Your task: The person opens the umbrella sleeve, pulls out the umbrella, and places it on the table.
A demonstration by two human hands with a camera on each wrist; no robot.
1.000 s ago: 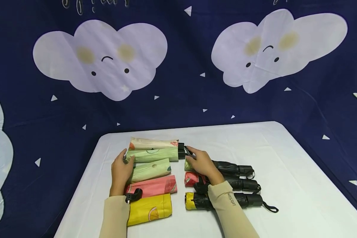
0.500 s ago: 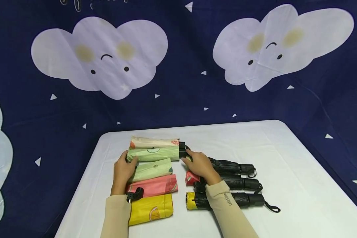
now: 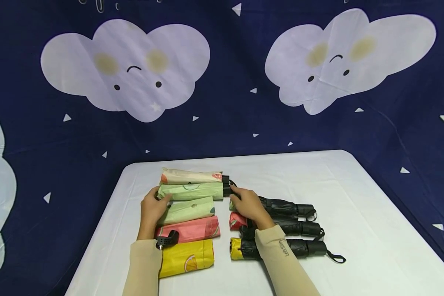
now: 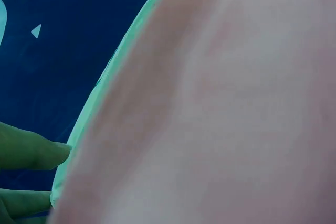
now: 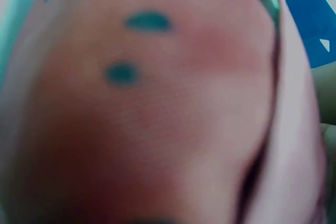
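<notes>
A folded umbrella in a light green sleeve [image 3: 196, 191] lies across the table's far part, its black handle to the right. My left hand [image 3: 152, 207] holds its left end between thumb and fingers. In the left wrist view, fingertips [image 4: 60, 153] touch a green edge; a blurred pinkish surface fills the rest. My right hand [image 3: 248, 204] pinches the handle end. The right wrist view is mostly a blurred skin-toned surface. Just behind lies a cream sleeved umbrella [image 3: 192, 176], also with a black handle.
Nearer me lie a pale green sleeve [image 3: 190, 211], a red-pink sleeve [image 3: 194, 230] and a yellow sleeve [image 3: 186, 259]. To the right are three folded black umbrellas, with a green-ended one [image 3: 286, 206], a red-ended one [image 3: 299, 228] and a yellow-ended one [image 3: 237, 249].
My right hand has moved slightly left and closed in on the handle end of the green umbrella. My left hand has shifted slightly right at the other end.
</notes>
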